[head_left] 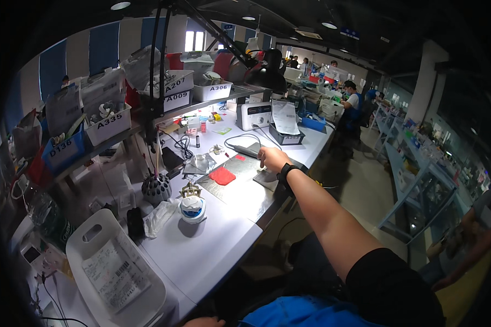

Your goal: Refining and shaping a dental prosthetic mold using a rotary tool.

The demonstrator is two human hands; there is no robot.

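Note:
My right hand (271,159) reaches across the white workbench with its fingers curled and pressed together. Right beside the fingertips is the end of a dark grey rotary handpiece (244,153), its cable looping back to a white control box (255,115). What the fingers hold, if anything, is hidden. Below the hand lies a grey pad (266,179) on a shiny metal sheet (240,197). A red cloth-like piece (222,176) rests on that sheet. Only part of my left hand (204,322) shows at the lower edge, close to my body; its fingers cannot be made out.
A white round device with a brass-coloured clamp (191,191) stands beside crumpled tissue (161,219) and a grey bur holder (156,188). At near left is a white tray (82,272) holding a printed sheet. Bins (109,128) line a shelf; a black lamp (268,73) overhangs the bench.

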